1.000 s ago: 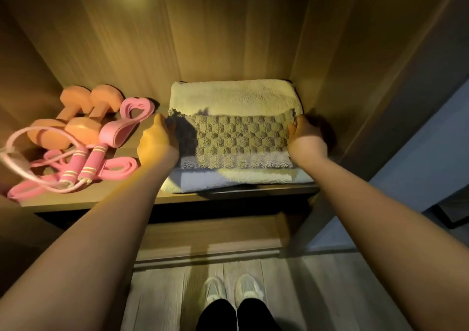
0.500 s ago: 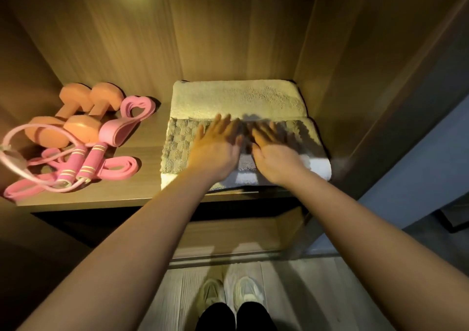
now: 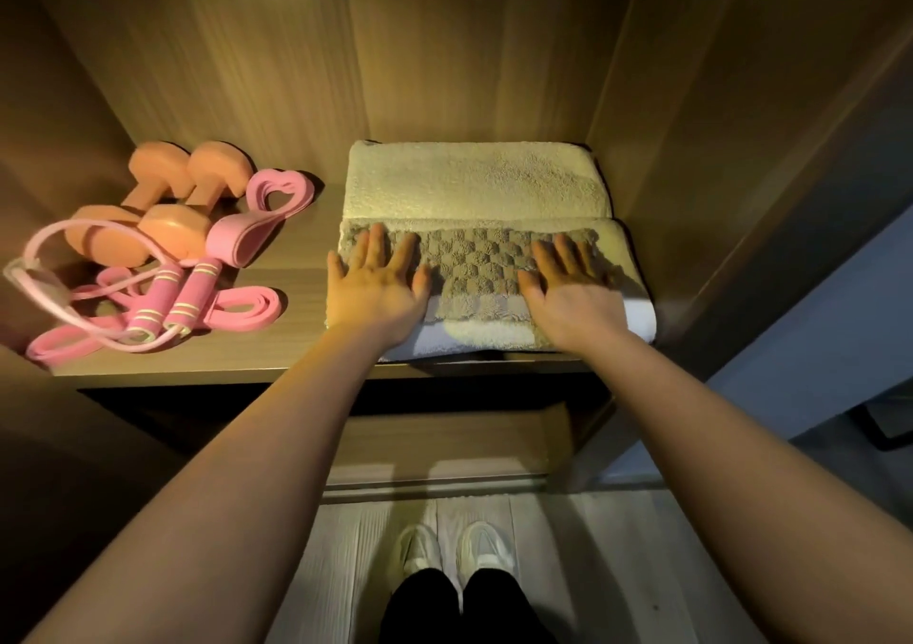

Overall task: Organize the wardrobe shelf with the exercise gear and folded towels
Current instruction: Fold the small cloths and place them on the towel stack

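Nearest, a pair of white shoes (image 3: 457, 552) stands on the pale plank floor (image 3: 346, 569), black trouser legs above them; two bare forearms reach up and away from the camera to the wooden shelf (image 3: 291, 347). At the shelf's front right lies the folded stack: a grey checked towel (image 3: 477, 260) on top of a pale towel (image 3: 637, 317), whose front edge juts slightly past the shelf lip. The left hand (image 3: 378, 292) lies flat on the grey towel's left end, fingers straight and spread, thumb out to the side; the right hand (image 3: 573, 297) lies flat on its right end in the same way, fingers fanned; neither curls round the cloth, and the towel's middle shows bare between them. Left of the stack, well apart from the hands, a pink skipping rope (image 3: 173, 297) with striped handles lies tangled with flat pink bands (image 3: 247, 310); beyond these a pink looped band (image 3: 276, 193) rests beside two orange dumbbells (image 3: 168, 198), side by side. Behind the grey towel, touching it, sits a thick cream towel (image 3: 474, 181) against the wooden back panel (image 3: 395, 50).
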`<state>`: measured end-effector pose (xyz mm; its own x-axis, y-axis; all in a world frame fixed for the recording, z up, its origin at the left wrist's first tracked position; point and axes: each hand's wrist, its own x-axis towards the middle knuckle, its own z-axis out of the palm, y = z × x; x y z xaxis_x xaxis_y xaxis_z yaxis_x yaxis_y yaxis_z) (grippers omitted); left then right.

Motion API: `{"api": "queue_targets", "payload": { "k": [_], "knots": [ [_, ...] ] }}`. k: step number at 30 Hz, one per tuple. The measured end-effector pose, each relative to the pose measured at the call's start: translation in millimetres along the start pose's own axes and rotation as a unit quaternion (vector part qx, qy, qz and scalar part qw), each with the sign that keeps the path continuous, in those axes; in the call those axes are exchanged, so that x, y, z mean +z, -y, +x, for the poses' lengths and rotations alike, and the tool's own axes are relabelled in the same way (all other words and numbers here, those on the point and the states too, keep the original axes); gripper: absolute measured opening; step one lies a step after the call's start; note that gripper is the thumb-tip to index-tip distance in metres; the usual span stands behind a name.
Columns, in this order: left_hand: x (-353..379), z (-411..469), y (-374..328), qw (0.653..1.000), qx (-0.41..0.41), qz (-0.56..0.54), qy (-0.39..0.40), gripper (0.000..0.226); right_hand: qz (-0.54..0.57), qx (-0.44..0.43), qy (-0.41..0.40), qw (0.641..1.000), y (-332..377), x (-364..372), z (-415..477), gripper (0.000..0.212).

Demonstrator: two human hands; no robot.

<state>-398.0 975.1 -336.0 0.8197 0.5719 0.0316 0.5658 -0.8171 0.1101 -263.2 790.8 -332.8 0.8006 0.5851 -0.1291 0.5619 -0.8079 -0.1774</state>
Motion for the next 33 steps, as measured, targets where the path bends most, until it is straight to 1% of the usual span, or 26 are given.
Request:
{"api": "queue_targets", "payload": {
  "k": [3,5,7,8,10,11,12,14,16,18,19,20,21,22,23,24,25,27,29,31,33],
  "knots": [
    [-3.0,-2.4,13.4,0.999,-0.036,-0.019,0.018,0.062,-0.009,0.041,0.021,0.999,-10.1,-7.4,-7.4,0.062],
    [-7.4,-3.4,15.6,0.997,-0.071,-0.007,0.032,0.066,-0.009,0.066,0.028,0.997,-14.6,-11.0,-10.8,0.064],
    [-13.8,-5.9,12.0,0.996,-0.093,0.01,0.008,0.07,0.01,0.081,0.013,0.997,-16.8,-19.7,-15.8,0.066],
    [-17.5,-8.7,8.2,0.996,-0.081,0.009,-0.021,0.071,0.029,0.085,-0.005,0.996,-17.2,-24.8,-19.3,0.064],
    [-23.4,-16.2,-6.8,0.998,-0.002,-0.001,-0.066,0.07,0.104,0.087,-0.06,0.989,-18.9,-32.3,-27.8,0.05],
    [-24.9,-20.0,-18.7,0.997,0.052,-0.002,-0.065,0.068,0.147,0.089,-0.088,0.981,-21.3,-34.0,-31.4,0.043],
    [-24.7,-22.7,-32.2,0.993,0.103,-0.004,-0.053,0.067,0.181,0.095,-0.111,0.973,-23.7,-35.3,-35.2,0.041],
    [-18.8,-24.6,-56.7,0.983,0.18,-0.005,-0.024,0.067,0.223,0.11,-0.141,0.958,-29.5,-35.8,-43.2,0.041],
    [-7.8,-22.9,-70.2,0.977,0.212,0.007,-0.006,0.074,0.265,0.129,-0.145,0.945,-35.5,-35.8,-51.1,0.038],
    [2.9,-20.6,-72.6,0.977,0.209,0.036,-0.006,0.083,0.317,0.157,-0.116,0.928,-39.2,-33.8,-57.5,0.033],
    [6.4,-21.0,-72.0,0.978,0.203,0.048,-0.012,0.083,0.358,0.176,-0.098,0.912,-40.0,-31.7,-58.9,0.025],
    [9.2,-21.7,-71.3,0.978,0.2,0.054,-0.019,0.082,0.425,0.205,-0.083,0.878,-40.5,-29.3,-59.1,0.018],
    [10.4,-22.7,-71.4,0.978,0.2,0.055,-0.026,0.08,0.503,0.242,-0.064,0.827,-39.5,-28.6,-58.9,0.013],
    [11.2,-23.6,-72.0,0.978,0.199,0.054,-0.03,0.078,0.576,0.272,-0.043,0.77,-38.2,-28.7,-58.4,0.012],
    [11.6,-24.4,-72.9,0.978,0.199,0.054,-0.032,0.077,0.631,0.288,-0.023,0.72,-37.3,-29.3,-57.9,0.016],
    [11.9,-24.7,-73.3,0.978,0.198,0.053,-0.034,0.075,0.665,0.293,-0.005,0.687,-36.9,-29.4,-56.6,0.02],
    [12.6,-24.7,-73.2,0.978,0.198,0.052,-0.036,0.074,0.688,0.295,0.014,0.663,-35.9,-30.3,-55.7,0.025],
    [13.7,-25.3,-72.7,0.978,0.197,0.052,-0.037,0.074,0.715,0.301,0.036,0.63,-32.0,-32.3,-53.4,0.027],
    [14.9,-25.2,-72.4,0.978,0.199,0.049,-0.041,0.074,0.73,0.309,0.044,0.608,-27.7,-35.3,-49.5,0.023],
    [13.1,-24.7,-70.9,0.977,0.206,0.035,-0.035,0.074,0.735,0.31,0.047,0.601,-21.5,-41.6,-47.7,0.021],
    [7.3,-22.8,-67.9,0.976,0.217,-0.009,0.0,0.075,0.732,0.293,0.031,0.615,-17.2,-44.7,-43.6,0.015]
  ]
}}
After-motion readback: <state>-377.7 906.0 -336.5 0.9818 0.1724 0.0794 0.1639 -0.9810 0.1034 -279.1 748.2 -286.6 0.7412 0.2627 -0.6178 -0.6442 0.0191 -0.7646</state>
